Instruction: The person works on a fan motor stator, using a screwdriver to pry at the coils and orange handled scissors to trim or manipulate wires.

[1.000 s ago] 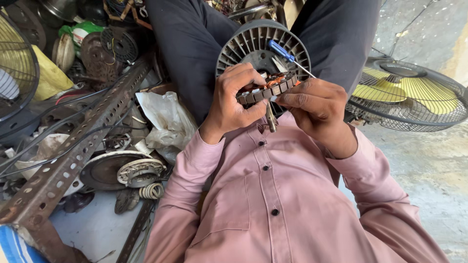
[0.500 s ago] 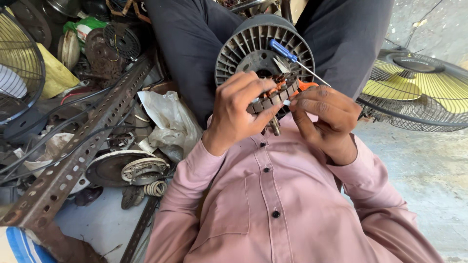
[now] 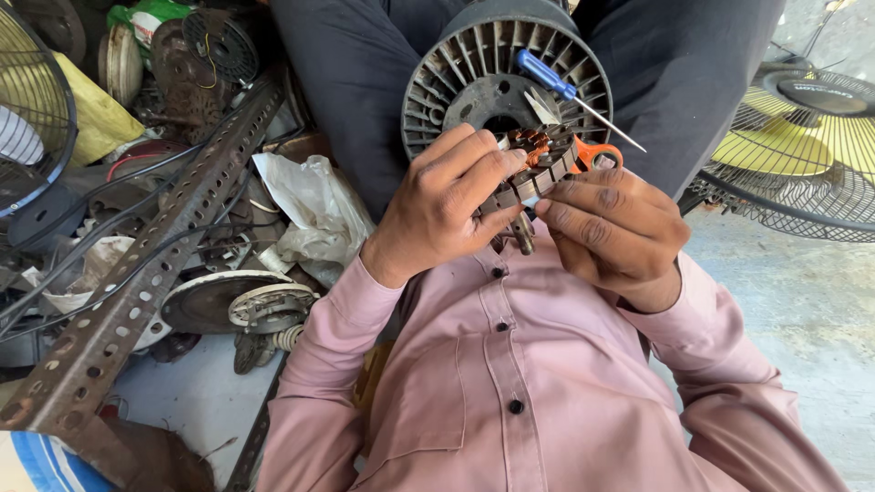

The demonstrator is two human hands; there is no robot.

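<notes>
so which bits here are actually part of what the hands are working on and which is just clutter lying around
In hand or right at it:
- left hand and right hand, both on the motor stator
- grey finned fan housing
- blue-handled screwdriver
- orange-handled tool

Lying about:
- perforated angle iron
- crumpled plastic bag
- yellow fan with wire guard
- round motor parts

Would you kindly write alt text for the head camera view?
Two hands, the left hand and right hand, hold a small motor stator with copper windings above a grey ribbed fan housing, where a blue-handled screwdriver rests. Fan guards and scrap metal lie around.
</notes>
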